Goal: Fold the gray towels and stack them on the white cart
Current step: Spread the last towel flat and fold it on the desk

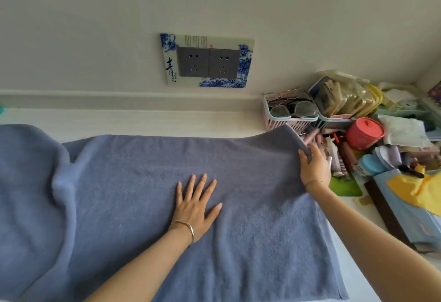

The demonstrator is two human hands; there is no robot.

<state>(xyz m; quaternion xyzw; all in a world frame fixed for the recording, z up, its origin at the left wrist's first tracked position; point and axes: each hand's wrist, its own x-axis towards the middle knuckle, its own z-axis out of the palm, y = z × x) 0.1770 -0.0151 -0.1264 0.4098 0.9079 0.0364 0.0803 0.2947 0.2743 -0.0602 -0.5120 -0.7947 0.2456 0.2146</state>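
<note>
The left hand (194, 206) lay flat, fingers spread, pinning the blue-gray terry towel (143, 206) to the white desk (143, 120) so it wouldn't slide. Beyond and rightward, the right hand (315, 165) pinched the towel's far corner, lifted, likely starting a fold, just beside the pink plastic basket (286, 120).

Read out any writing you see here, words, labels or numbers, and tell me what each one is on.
"青" in large dark brushwork: on the blue-and-white socket surround on the wall.
Smaller characters beneath it: too small to read.
Fine print and red seal along the surround's top edge: too blurred to read.
Nothing readable on the towel or the clutter at right.
</note>
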